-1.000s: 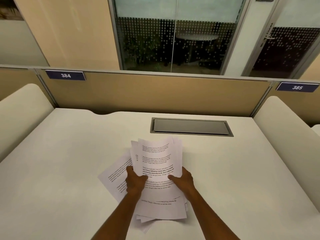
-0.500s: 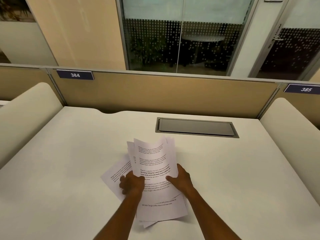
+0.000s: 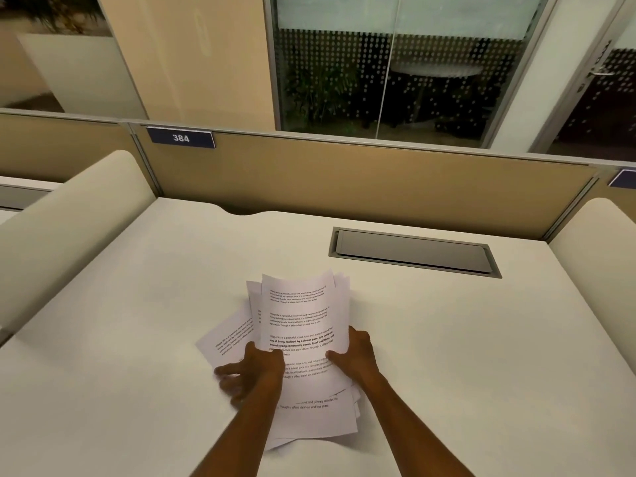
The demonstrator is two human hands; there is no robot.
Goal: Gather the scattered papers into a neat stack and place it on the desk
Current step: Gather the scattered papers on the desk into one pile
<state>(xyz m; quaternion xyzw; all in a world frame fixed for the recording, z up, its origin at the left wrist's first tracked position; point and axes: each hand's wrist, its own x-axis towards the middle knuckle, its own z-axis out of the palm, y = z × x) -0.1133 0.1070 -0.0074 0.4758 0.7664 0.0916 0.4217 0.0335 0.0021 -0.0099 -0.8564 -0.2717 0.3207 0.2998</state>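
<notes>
Two bare hands gathered printed papers on a smooth off-white desk, low in the frame's centre.

The right hand pinched the curling top sheets at their right edge. The left hand, blurred, lay loose with fingers spread on a skewed sheet jutting out to the left. Uneven edges fanned out beneath. A grey rectangular metal flap was set into the desk at centre right. The small print was mostly unreadable.

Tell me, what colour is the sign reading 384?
Dark blue sign with white numerals, in the head view.
</notes>
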